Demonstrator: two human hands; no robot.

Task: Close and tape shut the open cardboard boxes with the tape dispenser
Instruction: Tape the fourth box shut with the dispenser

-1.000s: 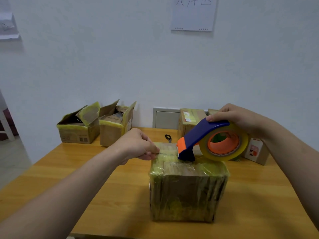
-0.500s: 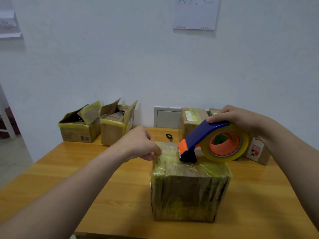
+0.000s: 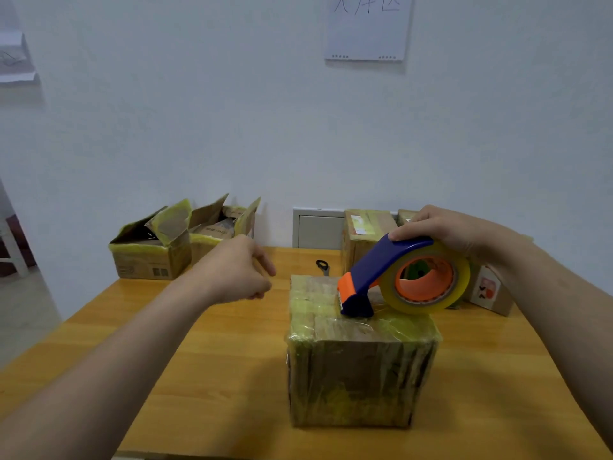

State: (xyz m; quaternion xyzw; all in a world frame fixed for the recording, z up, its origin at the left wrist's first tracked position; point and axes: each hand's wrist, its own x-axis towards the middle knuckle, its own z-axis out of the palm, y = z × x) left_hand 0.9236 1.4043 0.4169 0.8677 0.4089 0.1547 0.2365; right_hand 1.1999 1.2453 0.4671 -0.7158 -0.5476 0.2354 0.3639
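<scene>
A closed cardboard box (image 3: 358, 366), wrapped in yellowish tape, stands in the middle of the wooden table (image 3: 212, 376). My right hand (image 3: 441, 227) grips the blue and orange tape dispenser (image 3: 398, 277), whose orange nose rests on the box top. My left hand (image 3: 238, 270) hovers just left of the box's far top edge, fingers loosely curled, holding nothing and apart from the box. Two open cardboard boxes (image 3: 149, 247) (image 3: 222, 230) with raised flaps sit at the table's back left.
Black-handled scissors (image 3: 322, 266) lie behind the taped box. More closed boxes (image 3: 365, 237) (image 3: 491, 290) stand at the back right against the white wall. The table's near edge runs along the bottom of the view.
My left hand has let go of the box's top edge and pulled back to the left. The dispenser stays on the box top, shifted slightly.
</scene>
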